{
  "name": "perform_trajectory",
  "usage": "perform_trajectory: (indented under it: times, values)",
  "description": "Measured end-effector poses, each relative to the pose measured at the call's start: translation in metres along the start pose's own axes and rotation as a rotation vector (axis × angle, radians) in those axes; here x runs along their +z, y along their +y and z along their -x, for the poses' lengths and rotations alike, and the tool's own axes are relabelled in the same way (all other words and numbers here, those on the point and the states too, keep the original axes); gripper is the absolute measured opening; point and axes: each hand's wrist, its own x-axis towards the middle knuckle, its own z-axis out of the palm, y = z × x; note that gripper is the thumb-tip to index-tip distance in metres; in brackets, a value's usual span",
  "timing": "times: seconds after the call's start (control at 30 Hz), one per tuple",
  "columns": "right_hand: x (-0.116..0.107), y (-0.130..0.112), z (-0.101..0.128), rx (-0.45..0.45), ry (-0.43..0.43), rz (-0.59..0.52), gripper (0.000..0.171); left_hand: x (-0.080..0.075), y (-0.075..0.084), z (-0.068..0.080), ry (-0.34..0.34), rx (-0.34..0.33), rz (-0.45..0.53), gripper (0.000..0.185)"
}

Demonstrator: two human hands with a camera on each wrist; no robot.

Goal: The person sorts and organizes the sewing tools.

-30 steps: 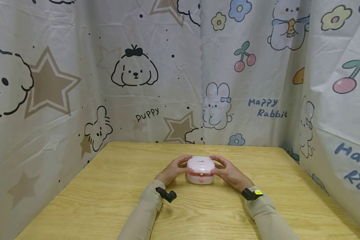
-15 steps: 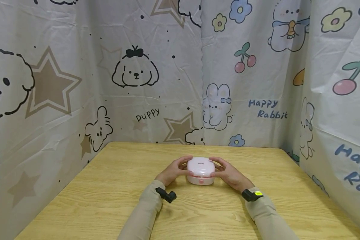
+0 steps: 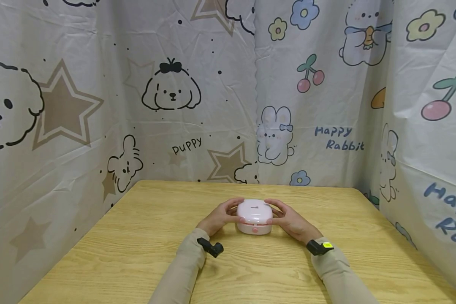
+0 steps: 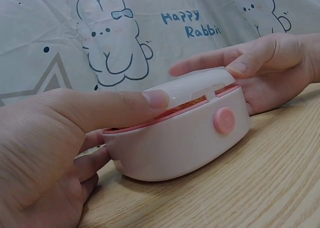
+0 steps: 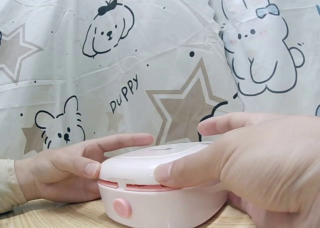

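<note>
A small pale pink box (image 3: 255,229) with rounded corners stands on the table, a round pink button (image 4: 224,121) on its front. Its glossy lid (image 3: 254,210) is lowered, with a narrow gap along the front where a pink rim and something orange-red (image 4: 187,106) show. My left hand (image 3: 218,216) holds the lid from the left, thumb on the front edge, other fingers round the side. From the right, my right hand (image 3: 293,219) grips the lid the same way, its thumb (image 5: 165,173) on the front edge. The fingers behind the box are partly hidden.
The wood-grain table (image 3: 167,261) is bounded at the back and sides by printed curtains (image 3: 197,84). A black strap with a small camera sits on each wrist, the left one (image 3: 210,247) and the right one (image 3: 319,247).
The lid has come down from a wider opening at the front to a narrow gap, both hands keeping hold of it. In the last half second little has moved.
</note>
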Motion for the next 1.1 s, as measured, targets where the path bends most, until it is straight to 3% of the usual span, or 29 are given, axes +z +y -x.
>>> perform_trajectory:
  times: [1.1]
  values:
    - [0.0028, -0.0039, 0.0019, -0.016, -0.025, 0.016, 0.076, -0.0004, -0.0019, -0.0024, -0.02, -0.019, 0.064, 0.084]
